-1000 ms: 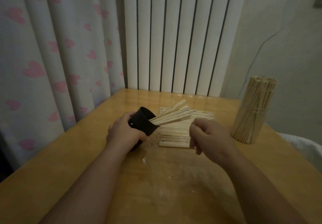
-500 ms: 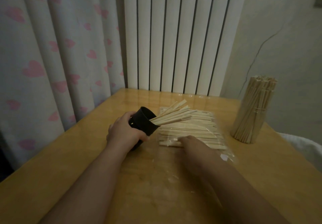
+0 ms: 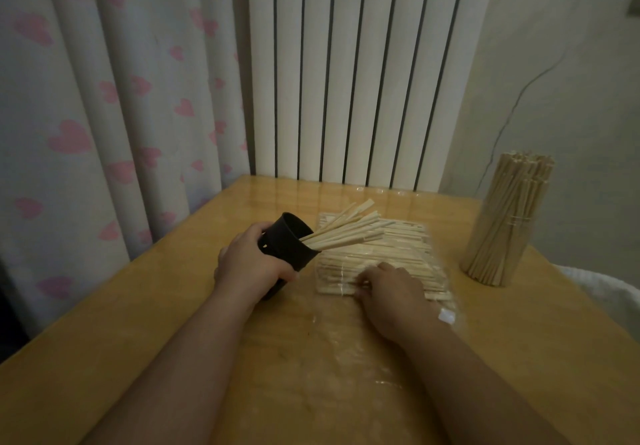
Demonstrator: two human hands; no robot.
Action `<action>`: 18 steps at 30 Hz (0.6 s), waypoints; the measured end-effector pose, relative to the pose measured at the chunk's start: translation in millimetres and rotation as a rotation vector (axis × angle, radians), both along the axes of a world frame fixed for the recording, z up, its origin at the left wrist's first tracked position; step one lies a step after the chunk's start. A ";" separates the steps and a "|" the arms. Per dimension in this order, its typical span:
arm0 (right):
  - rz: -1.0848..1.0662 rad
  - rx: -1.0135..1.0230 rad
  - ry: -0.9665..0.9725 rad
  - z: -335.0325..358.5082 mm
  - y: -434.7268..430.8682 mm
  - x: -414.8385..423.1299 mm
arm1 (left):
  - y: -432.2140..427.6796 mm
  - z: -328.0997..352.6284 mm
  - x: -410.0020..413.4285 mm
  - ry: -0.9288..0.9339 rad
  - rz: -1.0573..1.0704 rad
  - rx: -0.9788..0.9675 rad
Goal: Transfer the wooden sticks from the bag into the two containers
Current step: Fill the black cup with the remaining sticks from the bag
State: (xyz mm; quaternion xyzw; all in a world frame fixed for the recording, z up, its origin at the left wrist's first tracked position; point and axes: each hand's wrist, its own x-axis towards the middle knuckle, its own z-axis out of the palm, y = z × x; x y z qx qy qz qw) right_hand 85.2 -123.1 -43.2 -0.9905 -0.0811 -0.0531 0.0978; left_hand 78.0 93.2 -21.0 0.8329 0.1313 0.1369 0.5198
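Gleaming wooden table [image 3: 121, 340] beside heart-print curtain [image 3: 86, 98]

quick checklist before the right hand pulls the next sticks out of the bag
1. Left hand has a firm grip on the black cup: ok.
2. Cup mouth is tilted toward the clear bag: ok.
3. Sticks in the cup sit inside, with their ends poking out over the pile: ok.
4. Right hand has a hold on the sticks in the bag: cannot tell, its fingertips are hidden against the pile.
5. Room left in the cup: cannot tell, the inside is dark.
6. Standing bundle on the right is upright and apart from both hands: ok.
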 end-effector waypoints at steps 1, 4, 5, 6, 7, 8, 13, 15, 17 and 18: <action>-0.004 0.009 -0.006 -0.5 -0.1 0.0 | 0.0 -0.1 -0.1 -0.002 -0.001 -0.002; -0.019 0.013 -0.009 -0.8 0.1 0.6 | 0.6 -0.9 0.1 -0.004 -0.008 -0.015; -0.020 0.009 -0.002 -0.8 0.1 0.8 | 0.7 -0.8 0.1 -0.003 -0.008 -0.018; -0.019 0.008 0.007 -0.9 0.1 1.0 | 0.6 -0.6 0.1 -0.003 -0.008 -0.017; -0.018 0.008 0.016 -1.1 0.0 1.1 | 0.7 -0.5 0.2 -0.002 -0.007 -0.013; -0.016 0.007 0.021 -0.8 -0.3 0.9 | 0.6 -0.2 0.3 -0.001 -0.006 -0.010; 0.003 -0.003 0.031 3.3 0.5 -1.6 | 0.2 0.1 1.0 0.002 -0.007 -0.010; 0.037 0.046 0.037 3.4 1.5 -1.6 | -0.2 0.3 1.0 -0.004 -0.002 -0.003; 0.065 0.112 0.044 2.2 2.9 -1.8 | 0.1 0.2 0.6 -0.001 -0.003 -0.002; 0.062 0.133 0.049 2.4 3.8 -2.3 | 0.3 0.1 0.3 0.001 -0.006 -0.002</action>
